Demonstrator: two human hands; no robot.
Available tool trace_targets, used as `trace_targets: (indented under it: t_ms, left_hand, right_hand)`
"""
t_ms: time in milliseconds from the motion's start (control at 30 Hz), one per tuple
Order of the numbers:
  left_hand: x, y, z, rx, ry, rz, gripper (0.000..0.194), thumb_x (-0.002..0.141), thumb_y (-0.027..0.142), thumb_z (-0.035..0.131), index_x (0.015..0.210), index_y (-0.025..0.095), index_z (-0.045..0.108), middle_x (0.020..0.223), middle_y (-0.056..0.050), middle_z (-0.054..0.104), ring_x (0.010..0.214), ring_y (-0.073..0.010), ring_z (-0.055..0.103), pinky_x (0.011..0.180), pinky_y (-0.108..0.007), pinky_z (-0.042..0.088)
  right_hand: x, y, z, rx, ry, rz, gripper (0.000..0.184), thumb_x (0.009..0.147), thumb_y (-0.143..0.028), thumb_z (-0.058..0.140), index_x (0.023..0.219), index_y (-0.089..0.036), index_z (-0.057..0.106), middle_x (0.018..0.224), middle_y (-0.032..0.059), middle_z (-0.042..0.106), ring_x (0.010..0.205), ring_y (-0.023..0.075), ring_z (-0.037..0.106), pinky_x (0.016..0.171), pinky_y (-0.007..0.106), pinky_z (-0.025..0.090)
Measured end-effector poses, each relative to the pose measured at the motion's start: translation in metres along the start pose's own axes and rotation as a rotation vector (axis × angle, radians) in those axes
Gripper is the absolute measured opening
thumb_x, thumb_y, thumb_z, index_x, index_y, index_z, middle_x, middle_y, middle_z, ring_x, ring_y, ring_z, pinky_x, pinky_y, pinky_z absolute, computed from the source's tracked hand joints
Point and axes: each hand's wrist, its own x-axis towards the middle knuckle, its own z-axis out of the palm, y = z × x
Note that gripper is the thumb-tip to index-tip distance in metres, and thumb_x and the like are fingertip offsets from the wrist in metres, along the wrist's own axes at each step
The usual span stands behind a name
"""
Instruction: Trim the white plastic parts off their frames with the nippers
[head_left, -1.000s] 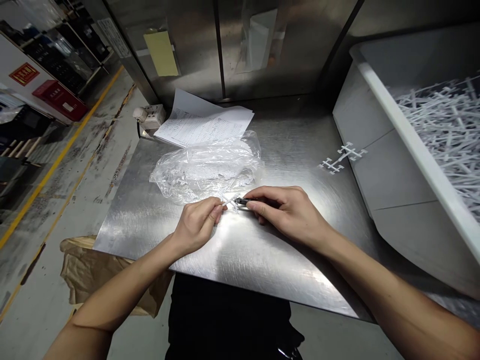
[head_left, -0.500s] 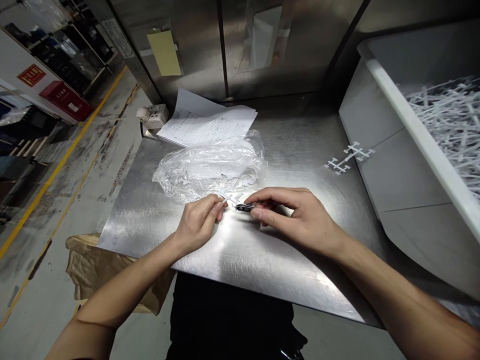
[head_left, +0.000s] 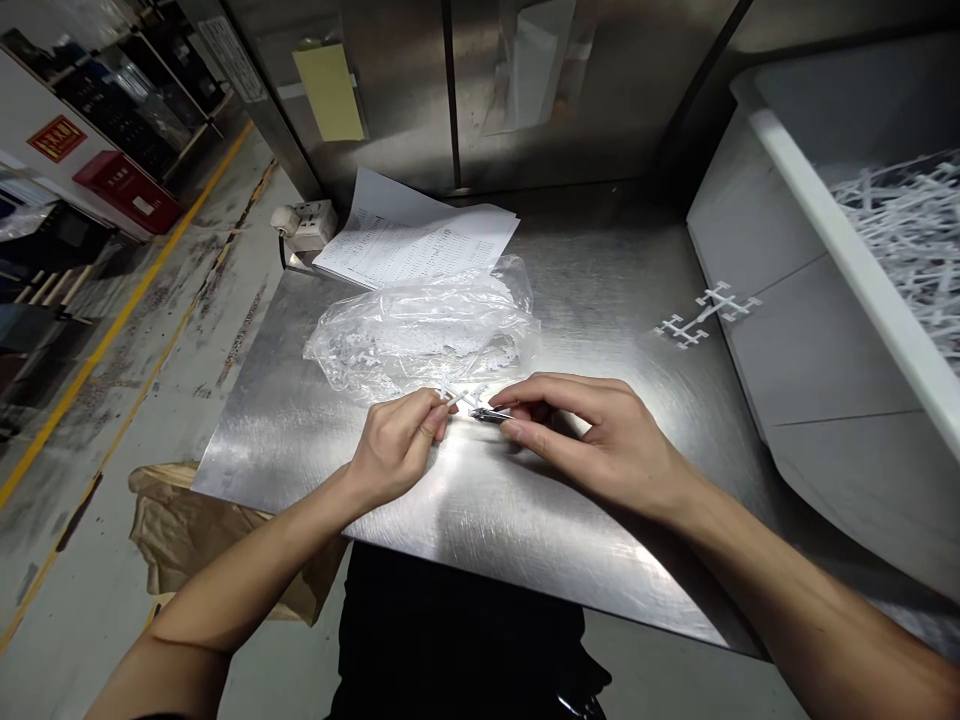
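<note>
My left hand [head_left: 399, 445] is closed in a pinch on a white plastic sprue [head_left: 457, 397] with short branches, low over the steel table. Part of the sprue is hidden by my fingers. My right hand [head_left: 600, 428] grips a small metal nail clipper [head_left: 492, 415] between thumb and fingers. Its jaws point left and lie at the branches of the sprue; whether they are closed on one is too small to tell. Just behind both hands lies a clear plastic bag [head_left: 420, 335] with many small white pieces in it.
On the right stands a large grey bin [head_left: 847, 240] heaped with white sprues [head_left: 911, 240]. One loose branched sprue [head_left: 705, 315] lies beside it. Printed sheets [head_left: 420, 235] and a power socket [head_left: 311, 225] sit at the back left. Brown paper [head_left: 187, 530] is below the table's left edge.
The sprue's branches show slightly more between my hands, and the nail clipper has tilted a little. Both hands stay nearly in place. The view has shifted slightly.
</note>
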Motion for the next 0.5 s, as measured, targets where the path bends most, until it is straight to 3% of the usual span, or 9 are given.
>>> trace_targets:
  t_ms: [167, 367, 500]
  left_hand:
    - [-0.001, 0.000, 0.001, 0.004, 0.005, -0.019, 0.027, 0.115, 0.019, 0.049, 0.092, 0.020, 0.063, 0.076, 0.002, 0.065, 0.072, -0.0118, 0.067, 0.074, -0.024, 0.054]
    - [-0.002, 0.002, 0.000, 0.073, -0.051, -0.178, 0.024, 0.115, 0.028, 0.049, 0.107, 0.020, 0.070, 0.071, 0.004, 0.063, 0.062, -0.0115, 0.061, 0.065, -0.025, 0.047]
    - [0.001, 0.004, 0.000, 0.063, -0.073, -0.246, 0.024, 0.113, 0.030, 0.052, 0.110, 0.020, 0.073, 0.072, 0.003, 0.065, 0.063, -0.0129, 0.062, 0.065, -0.026, 0.046]
  right_hand:
    - [0.000, 0.002, 0.004, 0.041, 0.002, 0.066, 0.018, 0.103, -0.033, 0.077, 0.113, -0.022, 0.086, 0.097, 0.0052, 0.085, 0.081, 0.0205, 0.078, 0.071, 0.033, 0.057]
    - [0.005, 0.001, 0.016, 0.355, -0.013, 0.385, 0.029, 0.096, -0.046, 0.082, 0.102, -0.017, 0.083, 0.070, 0.0002, 0.071, 0.055, 0.0152, 0.066, 0.055, 0.029, 0.053]
    - [0.008, 0.001, 0.017, 0.480, -0.018, 0.458, 0.038, 0.091, -0.053, 0.086, 0.095, -0.016, 0.079, 0.062, -0.0019, 0.066, 0.050, 0.0133, 0.060, 0.051, 0.028, 0.050]
